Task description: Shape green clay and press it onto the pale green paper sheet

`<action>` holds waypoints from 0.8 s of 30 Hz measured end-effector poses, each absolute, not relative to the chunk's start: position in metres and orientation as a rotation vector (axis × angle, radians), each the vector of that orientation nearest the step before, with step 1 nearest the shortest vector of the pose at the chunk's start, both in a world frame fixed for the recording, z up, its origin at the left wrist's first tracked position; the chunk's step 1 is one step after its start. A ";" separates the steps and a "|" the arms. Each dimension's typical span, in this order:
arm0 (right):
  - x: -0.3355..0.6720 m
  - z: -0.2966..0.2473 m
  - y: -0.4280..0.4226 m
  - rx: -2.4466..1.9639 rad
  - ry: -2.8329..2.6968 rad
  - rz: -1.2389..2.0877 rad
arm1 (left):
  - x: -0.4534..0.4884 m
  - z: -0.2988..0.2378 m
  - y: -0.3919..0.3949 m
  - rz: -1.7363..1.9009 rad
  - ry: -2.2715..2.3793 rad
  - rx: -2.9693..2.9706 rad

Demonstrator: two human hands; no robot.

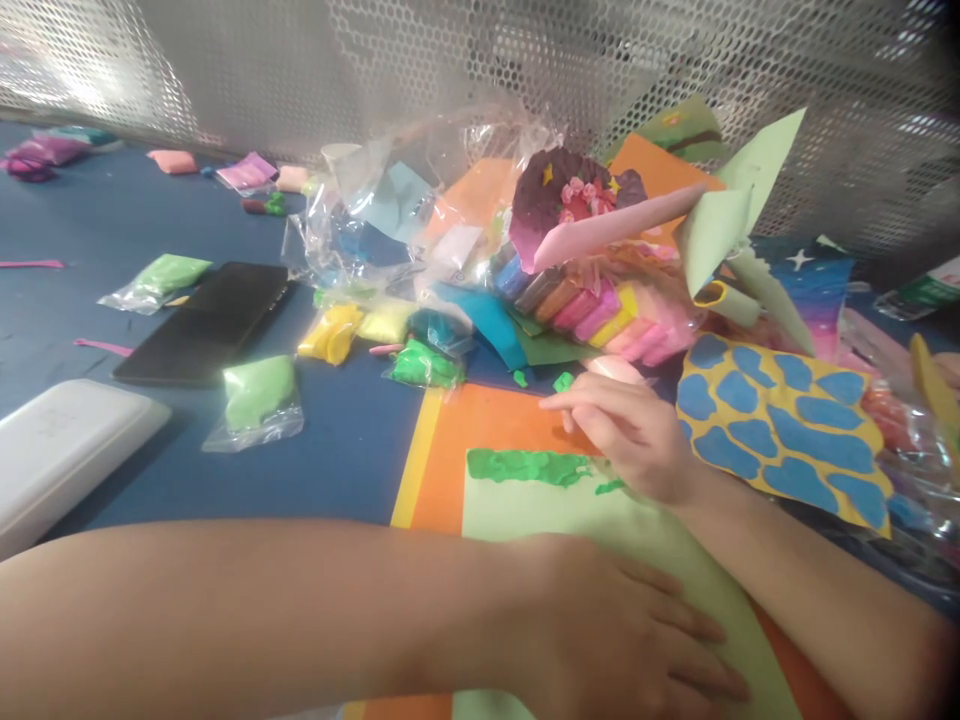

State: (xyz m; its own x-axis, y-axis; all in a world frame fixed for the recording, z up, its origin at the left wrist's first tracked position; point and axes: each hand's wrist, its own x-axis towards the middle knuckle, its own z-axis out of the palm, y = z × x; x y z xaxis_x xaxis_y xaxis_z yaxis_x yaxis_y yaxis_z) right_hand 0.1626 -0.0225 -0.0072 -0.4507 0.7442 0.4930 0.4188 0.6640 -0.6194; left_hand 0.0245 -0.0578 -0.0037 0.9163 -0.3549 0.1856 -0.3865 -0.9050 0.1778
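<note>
My left hand [622,630] lies flat with fingers spread on a pale green sheet of paper [637,510], holding it down. The sheet rests on an orange sheet [487,420]. Along its top edge runs a strip of green clay [529,466]. My right hand [634,430] hovers at the right end of that strip, fingers curled together with the index finger pointing left; whether it pinches a bit of clay I cannot make out. Small green clay bits [562,381] lie just above it.
A yellow card with blue clay patches [780,425] lies right of my right hand. Behind is a pile of clay bars, cellophane and craft paper [570,270]. Bags of green clay [259,395], a black phone [206,320] and a white case [67,440] lie left. Metal mesh wall behind.
</note>
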 end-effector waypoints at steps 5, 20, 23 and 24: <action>0.163 -0.008 -0.019 -0.966 -2.067 0.546 | 0.024 -0.003 -0.059 0.164 -0.551 2.865; 0.136 -0.003 -0.036 -0.613 -2.595 -0.323 | 0.027 -0.001 -0.058 0.133 -0.528 2.843; 0.136 -0.008 -0.033 -0.623 -2.640 -0.165 | 0.027 -0.001 -0.057 0.112 -0.557 2.822; 0.136 -0.009 -0.032 -0.634 -2.649 -0.122 | 0.027 -0.001 -0.058 0.119 -0.556 2.825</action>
